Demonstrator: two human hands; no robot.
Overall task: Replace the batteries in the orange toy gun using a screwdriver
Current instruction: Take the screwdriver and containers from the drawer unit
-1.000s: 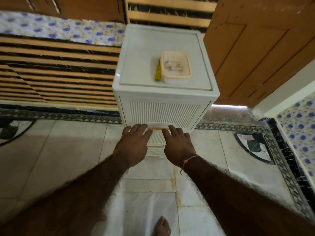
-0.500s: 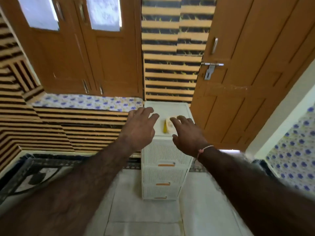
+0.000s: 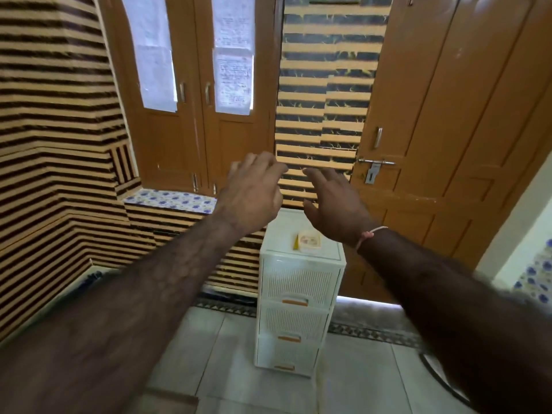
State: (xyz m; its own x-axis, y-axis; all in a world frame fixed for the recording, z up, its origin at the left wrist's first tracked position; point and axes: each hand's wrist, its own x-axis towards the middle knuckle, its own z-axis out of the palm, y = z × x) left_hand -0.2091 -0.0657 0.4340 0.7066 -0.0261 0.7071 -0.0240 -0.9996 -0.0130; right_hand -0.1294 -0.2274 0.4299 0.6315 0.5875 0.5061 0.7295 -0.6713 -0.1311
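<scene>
A: Two hands are reaching up in the middle of the frame, and both are holding nothing. The left hand (image 3: 254,192) is showing loosely bent fingers. The right hand (image 3: 334,204) is spreading its fingers out.

B: Are they touching anything?

A: No. They are floating in the air, near each other but apart.

B: Where is the orange toy gun?

A: I am not seeing it anywhere. Maybe it is hiding inside something, but I cannot tell.

B: So how far along is the job?

A: I am thinking it is only starting. Nothing is looking opened, and no battery is out in the open.

B: Is the screwdriver around?

A: A thin yellow thing (image 3: 295,241) is lying on top of the white drawer tower (image 3: 295,282), low in the middle of the frame. It is touching the side of a small lidded box (image 3: 309,242). I am guessing that it is the screwdriver, but it is too small to be sure.

B: What is in the box?

A: Something small is showing through the lid. It is too tiny to name.

B: What is left to do?

A: Nearly all of it: finding the gun, undoing the screw, swapping the batteries, and closing it again.
</scene>
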